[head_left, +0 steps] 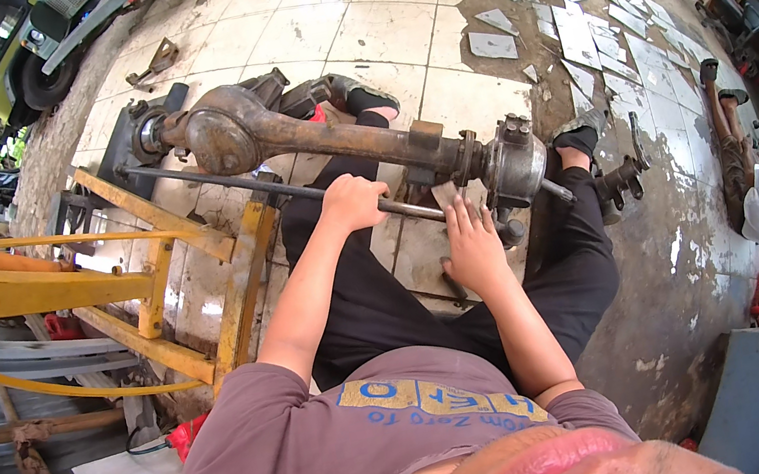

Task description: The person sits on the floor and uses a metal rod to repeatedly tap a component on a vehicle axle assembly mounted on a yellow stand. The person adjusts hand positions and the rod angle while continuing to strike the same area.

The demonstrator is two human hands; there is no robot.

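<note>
Tiled floor (303, 32) beyond left hand (354, 203) gripping tie rod (285, 189), straight-fingered right hand (475, 249) against it; possible pinch from slippage.

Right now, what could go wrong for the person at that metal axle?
The left hand grips the rod; a slip might knock it against the axle. The right hand, near the axle's rounded end, could get pinched. If the axle rolled, it might press the legs beside it.

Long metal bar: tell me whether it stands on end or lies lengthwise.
Lengthwise: the long metal bar runs roughly alongside the axle housing, and the left hand is closed around it.
</note>
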